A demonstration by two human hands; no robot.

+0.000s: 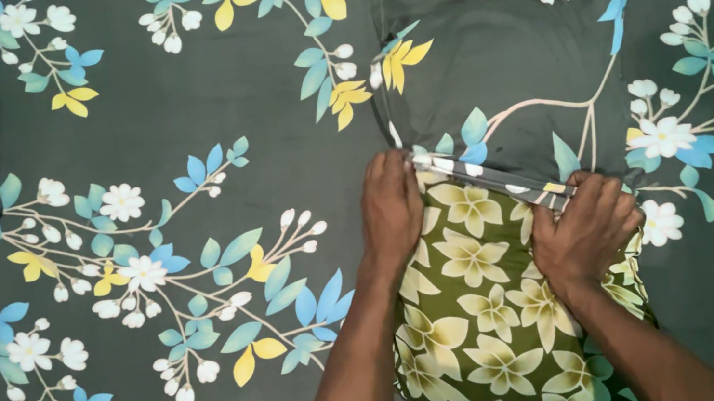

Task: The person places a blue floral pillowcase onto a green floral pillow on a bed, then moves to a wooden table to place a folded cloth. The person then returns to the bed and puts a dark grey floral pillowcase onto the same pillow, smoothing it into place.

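pillow | half inside cover (dark floral) | hands grip opening

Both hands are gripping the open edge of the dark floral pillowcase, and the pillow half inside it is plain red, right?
Not quite. The head view shows the left hand and right hand at the open edge of the dark floral pillowcase, but the pillow half inside it is olive green with cream flowers, not plain red.
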